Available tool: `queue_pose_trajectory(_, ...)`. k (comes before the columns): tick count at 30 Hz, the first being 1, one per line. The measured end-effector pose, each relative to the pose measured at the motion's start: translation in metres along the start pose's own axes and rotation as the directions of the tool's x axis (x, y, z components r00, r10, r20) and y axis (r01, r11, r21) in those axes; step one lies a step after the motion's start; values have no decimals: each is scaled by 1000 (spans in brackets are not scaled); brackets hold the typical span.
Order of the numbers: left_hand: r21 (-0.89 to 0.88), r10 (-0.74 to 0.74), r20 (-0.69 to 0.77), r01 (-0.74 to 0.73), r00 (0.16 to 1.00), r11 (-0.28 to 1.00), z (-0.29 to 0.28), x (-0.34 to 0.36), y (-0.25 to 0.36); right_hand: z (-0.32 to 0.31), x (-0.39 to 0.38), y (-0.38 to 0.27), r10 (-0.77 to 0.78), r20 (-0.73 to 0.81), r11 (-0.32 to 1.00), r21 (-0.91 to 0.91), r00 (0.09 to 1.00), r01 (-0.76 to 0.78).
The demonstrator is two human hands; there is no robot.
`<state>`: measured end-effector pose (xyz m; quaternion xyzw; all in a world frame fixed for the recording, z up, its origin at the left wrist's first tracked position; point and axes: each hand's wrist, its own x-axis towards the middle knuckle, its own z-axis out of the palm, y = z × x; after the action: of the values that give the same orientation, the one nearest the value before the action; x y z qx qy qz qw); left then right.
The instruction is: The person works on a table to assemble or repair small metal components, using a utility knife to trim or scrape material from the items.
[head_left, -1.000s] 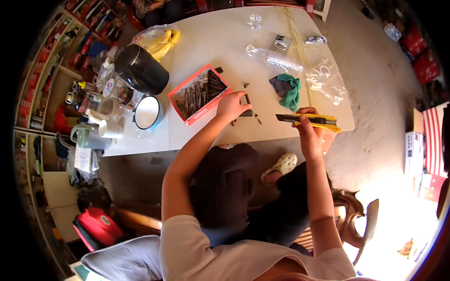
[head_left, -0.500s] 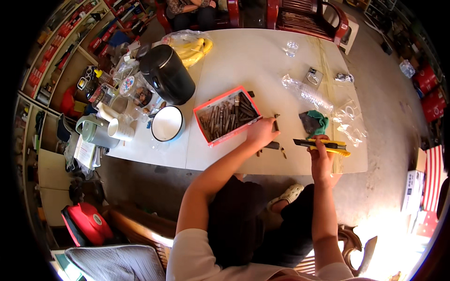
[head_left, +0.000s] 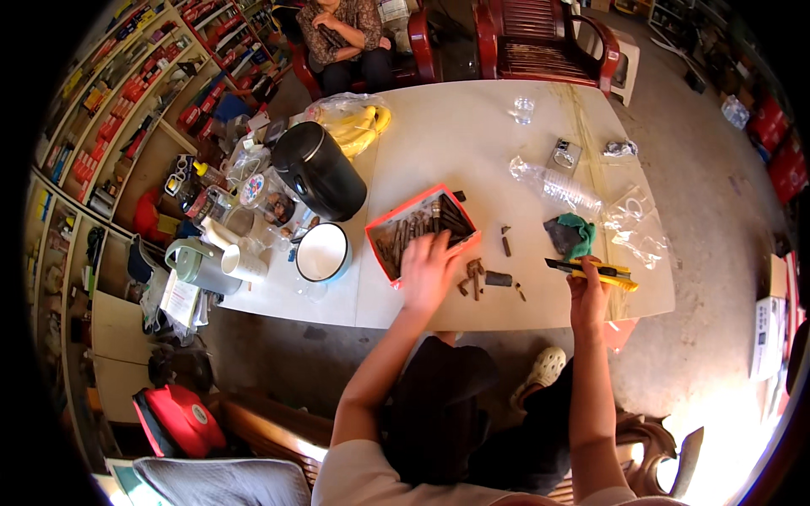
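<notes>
My left hand point(head_left: 427, 268) reaches over the near side of a red-rimmed cardboard box point(head_left: 466, 244). Its fingers are stretched out and slightly apart over the dark metal rods point(head_left: 456, 221) inside; what the fingertips touch is hard to make out. A yellow utility knife point(head_left: 620, 282) is gripped in my right hand point(head_left: 589, 295) above the table's near right part, its dark blade end pointing left. On the tabletop between my hands lie several small brown pieces point(head_left: 475, 277), a dark cylinder point(head_left: 499, 278) and a short dark rod point(head_left: 506, 245).
Behind the knife sits a green and grey cloth point(head_left: 575, 235), near clear plastic cups point(head_left: 561, 187) and plastic wrap point(head_left: 634, 223). Left of the box stand a white enamel bowl point(head_left: 323, 253), a black appliance point(head_left: 319, 169) and bagged bananas point(head_left: 359, 131). A person point(head_left: 342, 38) sits across the table.
My left hand has moved left from the tabletop beside the box to over its contents. More small brown pieces now show on the table. The right hand still holds the knife.
</notes>
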<state>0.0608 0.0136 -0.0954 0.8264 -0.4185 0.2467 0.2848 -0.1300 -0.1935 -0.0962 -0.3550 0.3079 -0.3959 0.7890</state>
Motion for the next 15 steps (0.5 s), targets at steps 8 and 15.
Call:
queue_pose_trajectory(8,-41,-295,-48,293,954,955,3,-39,-37,15,-3,5,12,19,1000,-28,1000,-11)
queue_pose_trajectory(15,17,-331,-104,335,938,942,28,-25,-36,10,4,5,30,30,1000,-3,999,-29)
